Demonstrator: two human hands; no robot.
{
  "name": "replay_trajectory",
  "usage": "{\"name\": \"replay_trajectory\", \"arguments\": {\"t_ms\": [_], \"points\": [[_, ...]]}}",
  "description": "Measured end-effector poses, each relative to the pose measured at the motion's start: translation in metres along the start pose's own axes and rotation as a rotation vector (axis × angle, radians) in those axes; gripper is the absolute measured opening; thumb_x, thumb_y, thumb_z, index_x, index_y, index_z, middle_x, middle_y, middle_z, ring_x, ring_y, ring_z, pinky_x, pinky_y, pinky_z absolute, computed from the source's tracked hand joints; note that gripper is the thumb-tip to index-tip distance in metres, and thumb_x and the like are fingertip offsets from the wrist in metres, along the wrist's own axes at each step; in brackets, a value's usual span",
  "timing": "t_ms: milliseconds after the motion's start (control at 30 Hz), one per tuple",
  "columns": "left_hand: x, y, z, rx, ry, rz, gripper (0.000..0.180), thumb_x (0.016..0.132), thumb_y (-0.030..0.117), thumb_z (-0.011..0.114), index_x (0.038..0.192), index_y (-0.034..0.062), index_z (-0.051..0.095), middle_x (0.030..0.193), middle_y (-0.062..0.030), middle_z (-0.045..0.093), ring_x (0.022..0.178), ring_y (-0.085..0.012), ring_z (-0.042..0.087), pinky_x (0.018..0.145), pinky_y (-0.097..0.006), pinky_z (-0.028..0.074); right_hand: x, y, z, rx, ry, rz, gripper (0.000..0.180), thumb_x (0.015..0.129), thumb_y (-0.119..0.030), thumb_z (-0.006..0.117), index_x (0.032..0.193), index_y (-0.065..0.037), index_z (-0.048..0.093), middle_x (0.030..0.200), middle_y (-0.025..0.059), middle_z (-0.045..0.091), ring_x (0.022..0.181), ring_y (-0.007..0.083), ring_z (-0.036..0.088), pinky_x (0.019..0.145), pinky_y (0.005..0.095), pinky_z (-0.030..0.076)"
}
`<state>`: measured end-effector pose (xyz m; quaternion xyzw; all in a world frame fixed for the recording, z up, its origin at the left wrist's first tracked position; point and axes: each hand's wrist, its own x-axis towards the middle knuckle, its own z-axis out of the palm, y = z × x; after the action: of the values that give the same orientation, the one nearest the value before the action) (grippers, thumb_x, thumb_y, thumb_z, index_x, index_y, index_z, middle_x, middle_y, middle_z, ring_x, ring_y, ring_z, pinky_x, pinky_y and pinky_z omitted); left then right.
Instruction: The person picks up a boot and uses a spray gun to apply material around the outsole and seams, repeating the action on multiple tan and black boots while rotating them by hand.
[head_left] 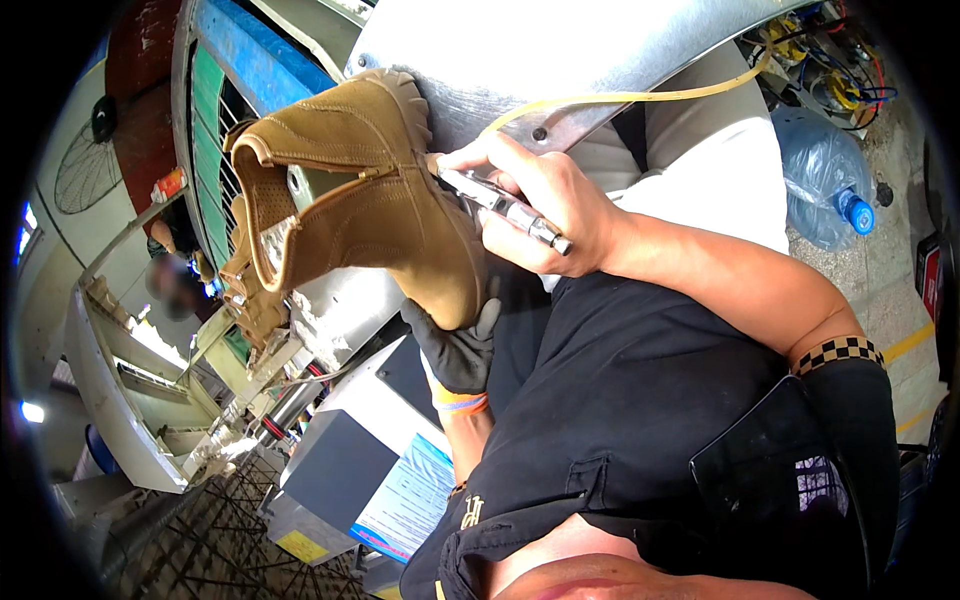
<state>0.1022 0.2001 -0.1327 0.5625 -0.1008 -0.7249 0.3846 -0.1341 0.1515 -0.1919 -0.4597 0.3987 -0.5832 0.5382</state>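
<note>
A tan suede boot (355, 190) with a lugged sole is held up in the middle of the view, its opening facing left. My left hand (455, 345), in a dark glove with an orange cuff, grips the boot from below at the toe. My bare right hand (540, 200) holds a slim metal tool (505, 208) like a pen, its tip against the boot's side near the sole. A yellowish hose (640, 95) runs from the tool up to the right.
A grey machine (350, 450) with a printed blue sheet stands below the boot. Green and blue racking (215, 110) rises at upper left, another person behind it. A large blue water bottle (825, 180) lies on the floor at right.
</note>
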Motion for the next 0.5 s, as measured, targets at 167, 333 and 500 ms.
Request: {"name": "replay_trajectory", "arguments": {"t_ms": [167,333,500], "points": [[0.001,-0.007,0.016,0.011,-0.027,0.028,0.06,0.098,0.055,0.045,0.144,0.0174,0.041,0.146,-0.0041,0.045,0.134,-0.03,0.045,0.098,-0.043,0.053,-0.005,-0.004,-0.001,0.048,-0.018,0.064,0.049,0.076,-0.017,0.063,0.122,-0.003,0.05,0.078,0.0161,0.066,0.068,0.0298,0.068,0.066,0.0351,0.052],[0.003,-0.016,0.034,-0.011,-0.138,0.03,0.06,0.099,0.054,0.043,0.146,0.0175,0.038,0.148,-0.0039,0.042,0.132,-0.0263,0.047,0.103,-0.045,0.048,-0.015,-0.003,-0.004,-0.002,-0.056,0.003,0.048,0.076,-0.015,0.061,0.12,-0.002,0.051,0.069,0.0118,0.06,0.061,0.0224,0.059,0.06,0.0326,0.046],[0.004,-0.031,0.066,0.046,-0.139,0.035,0.071,0.097,0.06,0.041,0.148,0.0114,0.031,0.148,-0.0127,0.04,0.13,-0.0303,0.049,0.105,-0.045,0.047,-0.017,-0.006,-0.019,0.002,-0.086,-0.058,0.047,0.074,-0.009,0.059,0.12,0.0,0.052,0.056,0.0046,0.051,0.049,0.0102,0.045,0.051,0.027,0.037]]}}
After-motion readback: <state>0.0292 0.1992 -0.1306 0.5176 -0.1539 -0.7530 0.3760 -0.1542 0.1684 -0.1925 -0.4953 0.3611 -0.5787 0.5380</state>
